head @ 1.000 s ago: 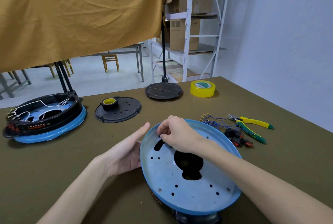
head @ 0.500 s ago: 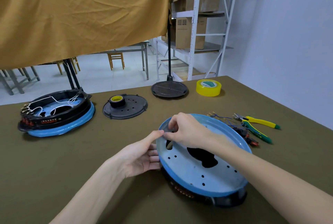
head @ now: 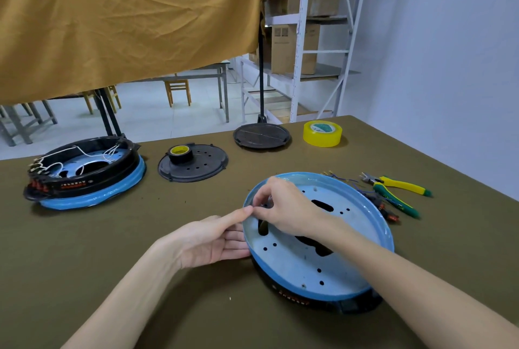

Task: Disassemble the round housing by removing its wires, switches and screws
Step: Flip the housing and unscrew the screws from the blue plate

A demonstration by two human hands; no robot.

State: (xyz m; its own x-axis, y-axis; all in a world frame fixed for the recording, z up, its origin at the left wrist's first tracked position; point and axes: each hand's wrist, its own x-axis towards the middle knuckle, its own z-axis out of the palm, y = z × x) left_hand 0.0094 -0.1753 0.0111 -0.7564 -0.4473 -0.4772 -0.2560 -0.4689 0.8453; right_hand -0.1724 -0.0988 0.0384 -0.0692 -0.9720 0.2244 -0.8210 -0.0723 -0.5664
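Round housing (head: 317, 253): blue-rimmed pale disc with holes and dark cut-outs over a black base, tilted, near right on the worktop (head: 84, 250).
Removed wires and switches (head: 376, 200): loose heap just right of it.

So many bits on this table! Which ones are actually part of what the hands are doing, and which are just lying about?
In use:
round housing
left hand steadying its rim
right hand pinching at its rim

Lying about:
second housing
black cover
yellow tape
pliers
removed wires and switches
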